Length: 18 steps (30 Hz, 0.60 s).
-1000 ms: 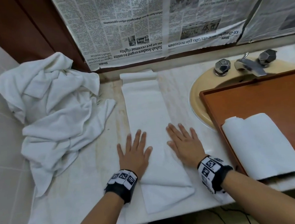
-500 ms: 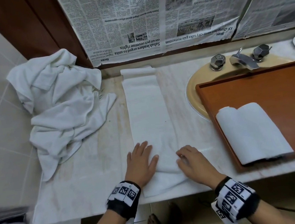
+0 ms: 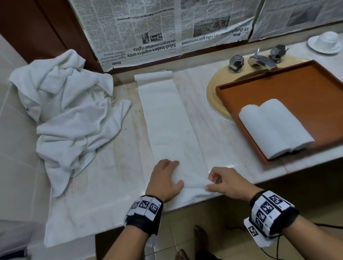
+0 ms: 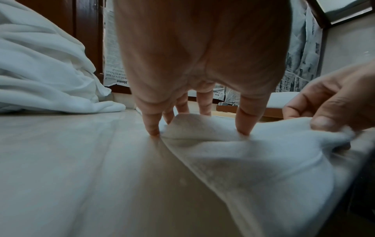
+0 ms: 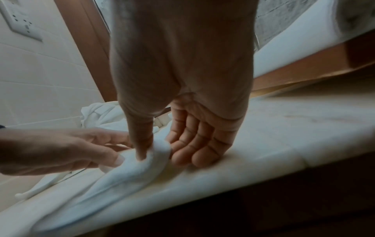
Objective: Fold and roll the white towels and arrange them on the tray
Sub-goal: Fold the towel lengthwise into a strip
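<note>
Folded white towel strip (image 3: 171, 127) is pinned at its near end by the left hand's (image 3: 165, 180) curled fingertips while the right hand (image 3: 224, 180) pinches its corner, apparently so rolling can start tightly.

The marble counter (image 3: 112, 180) carries a folded towel strip (image 3: 170, 125), crumpled towels (image 3: 72, 120) — and a saucer (image 3: 324, 44).

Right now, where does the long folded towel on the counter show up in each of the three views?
Head: folded towel, centre, running from the wall to both hands.
Left wrist: lower right, bunched under the fingertips.
Right wrist: lower left, its edge pinched by the thumb.
Shared landmark: crumpled towel pile.
</note>
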Motion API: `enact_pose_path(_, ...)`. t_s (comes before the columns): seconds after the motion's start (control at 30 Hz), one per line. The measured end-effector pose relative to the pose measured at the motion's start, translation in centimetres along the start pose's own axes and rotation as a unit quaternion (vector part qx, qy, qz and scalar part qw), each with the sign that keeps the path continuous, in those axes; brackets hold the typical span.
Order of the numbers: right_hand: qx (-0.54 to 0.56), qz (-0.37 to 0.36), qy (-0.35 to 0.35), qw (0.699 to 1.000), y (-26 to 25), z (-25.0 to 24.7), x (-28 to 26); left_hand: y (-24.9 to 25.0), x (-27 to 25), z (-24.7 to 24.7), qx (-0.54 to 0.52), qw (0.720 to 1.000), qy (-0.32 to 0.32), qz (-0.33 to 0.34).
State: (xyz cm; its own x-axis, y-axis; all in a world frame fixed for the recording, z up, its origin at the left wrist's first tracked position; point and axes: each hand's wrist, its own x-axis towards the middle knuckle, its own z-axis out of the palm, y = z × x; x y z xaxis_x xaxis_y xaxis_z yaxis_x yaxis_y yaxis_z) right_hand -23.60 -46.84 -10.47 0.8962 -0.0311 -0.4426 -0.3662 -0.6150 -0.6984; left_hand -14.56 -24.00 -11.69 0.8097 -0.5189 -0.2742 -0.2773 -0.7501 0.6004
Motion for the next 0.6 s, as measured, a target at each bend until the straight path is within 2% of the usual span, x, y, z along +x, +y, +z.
enact_pose_path(0.13,-0.02,-0.014,0.07,0.997,-0.5,1.7,-0.8,-0.8,-0.1,-0.5,-0.018,1.0,0.002,-0.003)
enact_pose_path(0.27,-0.126,-0.042,0.126,0.983,-1.5,3.1,-1.8,-1.1,-0.6,-1.0,-0.04,0.999,0.008,0.018)
enact_pose_path(0.33,-0.145,-0.039,0.138,0.979,-1.6,3.5,-2.2,-1.2,-1.3,-0.9,-0.062,0.998,0.009,0.029)
enact_pose_path(0.5,-0.129,-0.031,0.111,0.985,-0.3,2.9,-3.1,-2.3,-3.2,0.4,-0.082,0.996,-0.019,0.035)
enact_pose_path(0.6,-0.157,-0.045,0.052,0.985,0.2,2.5,-3.8,-2.5,-3.7,1.0,-0.058,0.997,-0.032,0.041)
